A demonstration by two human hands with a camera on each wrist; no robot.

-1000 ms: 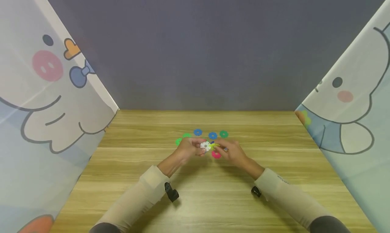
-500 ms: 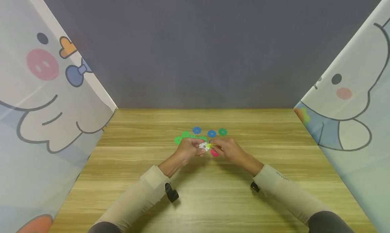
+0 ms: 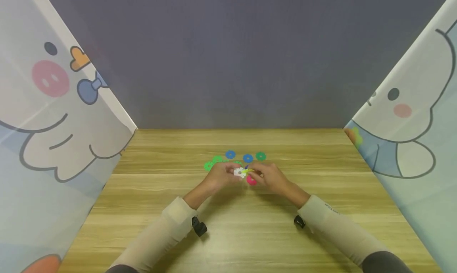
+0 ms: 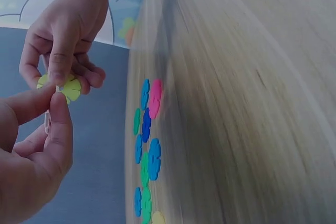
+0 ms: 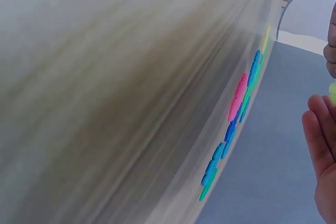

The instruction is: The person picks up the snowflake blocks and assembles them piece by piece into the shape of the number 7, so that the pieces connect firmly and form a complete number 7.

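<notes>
My left hand (image 3: 219, 174) pinches a white notched disc (image 3: 239, 172), a flower-shaped interlocking piece, by its edge. In the left wrist view that white disc (image 4: 47, 121) shows edge-on between thumb and finger. My right hand (image 3: 270, 175) pinches a yellow notched disc (image 3: 247, 170), tilted against the white one. The yellow disc (image 4: 69, 88) faces the left wrist camera, and its edge meets the white disc there. Both discs are raised above the table. The right wrist view catches only part of the right hand (image 5: 323, 140) and a sliver of yellow.
Several loose discs lie on the wooden table (image 3: 242, 225) beyond and under the hands: a pink disc (image 3: 251, 180), a blue disc (image 3: 230, 154), another blue disc (image 3: 248, 158), a dark green disc (image 3: 261, 156) and a light green disc (image 3: 208, 166). A grey panel (image 3: 235, 66) stands behind.
Both hands stay at nearly the same place with the two discs. The yellow disc has shifted slightly in angle against the white one; the head view has moved a little.
</notes>
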